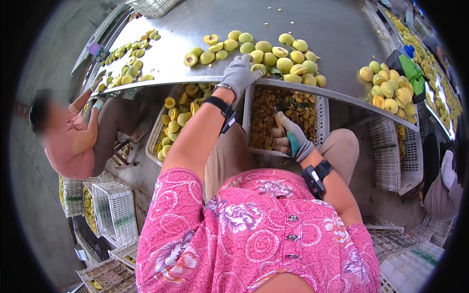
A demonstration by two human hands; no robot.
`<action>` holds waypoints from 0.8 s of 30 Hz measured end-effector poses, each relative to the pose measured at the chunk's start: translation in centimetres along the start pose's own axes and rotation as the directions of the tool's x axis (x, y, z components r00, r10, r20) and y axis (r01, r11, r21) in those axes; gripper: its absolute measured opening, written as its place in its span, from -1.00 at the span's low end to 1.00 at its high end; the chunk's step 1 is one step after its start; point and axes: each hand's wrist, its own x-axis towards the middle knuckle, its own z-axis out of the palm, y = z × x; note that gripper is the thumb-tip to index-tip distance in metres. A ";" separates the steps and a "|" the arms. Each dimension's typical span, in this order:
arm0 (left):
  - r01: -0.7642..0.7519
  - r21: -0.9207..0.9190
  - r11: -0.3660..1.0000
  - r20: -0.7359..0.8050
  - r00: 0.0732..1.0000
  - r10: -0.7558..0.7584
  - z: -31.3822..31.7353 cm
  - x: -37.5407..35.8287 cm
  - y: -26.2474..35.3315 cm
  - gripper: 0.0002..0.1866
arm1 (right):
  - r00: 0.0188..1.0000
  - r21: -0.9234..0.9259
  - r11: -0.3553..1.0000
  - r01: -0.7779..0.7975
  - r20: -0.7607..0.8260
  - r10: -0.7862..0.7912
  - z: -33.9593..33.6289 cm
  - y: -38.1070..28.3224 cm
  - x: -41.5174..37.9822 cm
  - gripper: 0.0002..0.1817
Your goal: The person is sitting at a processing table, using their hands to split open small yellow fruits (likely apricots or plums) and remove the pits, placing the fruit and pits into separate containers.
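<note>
Person in a pink floral shirt sits at the near side of a metal table, knees apart, w/ a black band on the L forearm & another on the R. The L hand, in a grey glove, is at the table's near edge, fingers partly bent, right beside the main fruit pile; can't tell if it has hold of a piece. The pile is yellow-green, some whole-looking, some cut w/ the inside showing. The R hand, glove grey w/ a green patch, is lower & nearer, curled closed around a small tool, its dark tip pointing far, over a white crate of brown scraps below the table edge. Just left of that, a 2nd crate holds yellow-green fruit pieces. Far left on the table, more cut fruit; near it, a seated co-worker in a pink top, gloved hands by the table edge. On the right, another fruit heap sits by a green cloth, w/ white crates below.
</note>
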 end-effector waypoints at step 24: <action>0.308 -0.846 -0.436 0.348 0.937 -0.013 1.9 -5.5 3.3 -0.57 | 0.888 -0.712 0.657 0.248 -0.103 -0.447 6.2 -1.3 -2.7 -0.76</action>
